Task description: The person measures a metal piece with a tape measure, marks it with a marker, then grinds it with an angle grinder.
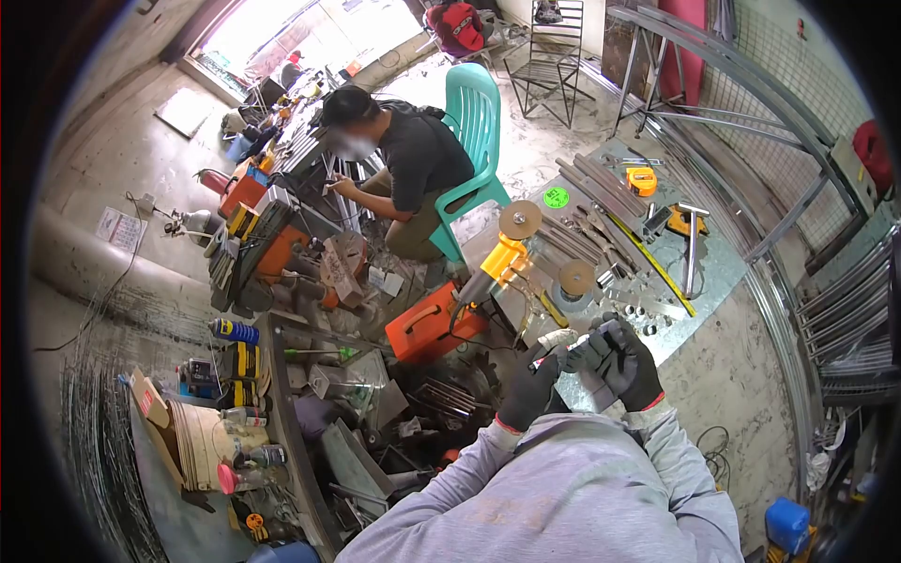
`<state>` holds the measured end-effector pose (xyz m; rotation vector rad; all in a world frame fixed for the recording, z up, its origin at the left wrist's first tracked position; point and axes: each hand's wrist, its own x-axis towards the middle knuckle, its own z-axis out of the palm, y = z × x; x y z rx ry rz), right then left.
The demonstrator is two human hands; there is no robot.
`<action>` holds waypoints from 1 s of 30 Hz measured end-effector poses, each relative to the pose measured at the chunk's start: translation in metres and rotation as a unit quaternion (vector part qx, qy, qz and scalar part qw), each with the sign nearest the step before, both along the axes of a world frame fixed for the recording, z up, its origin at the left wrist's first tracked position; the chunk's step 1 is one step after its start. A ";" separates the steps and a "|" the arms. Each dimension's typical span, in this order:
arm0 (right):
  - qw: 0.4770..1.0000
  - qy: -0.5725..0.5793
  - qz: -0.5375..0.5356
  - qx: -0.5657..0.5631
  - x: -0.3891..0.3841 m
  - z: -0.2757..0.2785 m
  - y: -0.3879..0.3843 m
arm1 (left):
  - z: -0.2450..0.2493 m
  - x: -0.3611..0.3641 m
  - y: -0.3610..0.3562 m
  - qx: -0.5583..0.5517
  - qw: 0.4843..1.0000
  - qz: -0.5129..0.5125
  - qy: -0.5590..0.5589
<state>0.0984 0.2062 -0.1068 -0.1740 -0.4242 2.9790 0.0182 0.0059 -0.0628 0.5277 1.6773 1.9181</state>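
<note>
My left hand (527, 392), in a dark work glove with a red cuff, is closed in front of my chest at the near edge of the metal-topped table (718, 267). A small pale piece with a bit of red shows at its fingertips, too small to name. My right hand (627, 364), gloved alike, is curled close beside it, palm partly turned up, around something small and dark that I cannot make out. Several short metal rings (649, 328) lie just beyond my right hand. A yellow angle grinder (507, 258) with a brown disc rests at the table's left edge.
On the table lie a yellow tape measure (641, 181), metal bars (601, 183), a hammer (693, 249) and a loose disc (575, 278). A co-worker (413, 159) sits on a green chair (474, 113). An orange toolbox (434, 322) stands left of the table; metal frames (751, 113) lean right.
</note>
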 end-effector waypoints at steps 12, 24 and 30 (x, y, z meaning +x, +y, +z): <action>0.992 -0.080 -0.002 0.101 0.003 0.040 -0.006 | -0.006 0.002 0.000 0.023 0.999 0.005 -0.030; 0.957 -0.175 0.011 0.229 0.010 0.021 0.006 | -0.018 0.002 0.002 0.059 0.975 -0.004 -0.213; 0.952 -0.174 0.058 0.247 0.021 0.030 0.015 | -0.017 0.005 0.003 -0.002 0.990 -0.018 -0.140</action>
